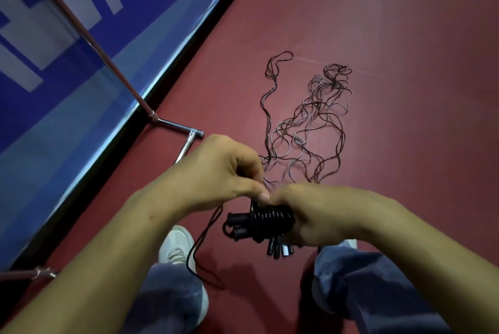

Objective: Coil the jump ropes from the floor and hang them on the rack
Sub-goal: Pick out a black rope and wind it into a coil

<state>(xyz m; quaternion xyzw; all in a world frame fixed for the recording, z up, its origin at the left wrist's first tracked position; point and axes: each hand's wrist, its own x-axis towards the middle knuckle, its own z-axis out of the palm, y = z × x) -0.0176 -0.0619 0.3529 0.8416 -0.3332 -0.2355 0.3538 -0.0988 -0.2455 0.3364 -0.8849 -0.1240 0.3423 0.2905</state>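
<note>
My right hand grips a bundle of black jump rope handles, with a black cord wound around it in several turns. My left hand pinches thin rope strands just above the bundle, thumb tip touching my right hand. From both hands the thin dark and pale rope cords trail away in a loose tangle over the red floor. One black cord end dangles below my left hand toward my shoe. A chrome rack leg and its slanted brown pole stand at the left.
A blue and white banner wall with a black base strip runs diagonally along the left. My legs in blue jeans and white shoes stand under my hands. Another rack foot shows at the lower left. The red floor spreads to the right.
</note>
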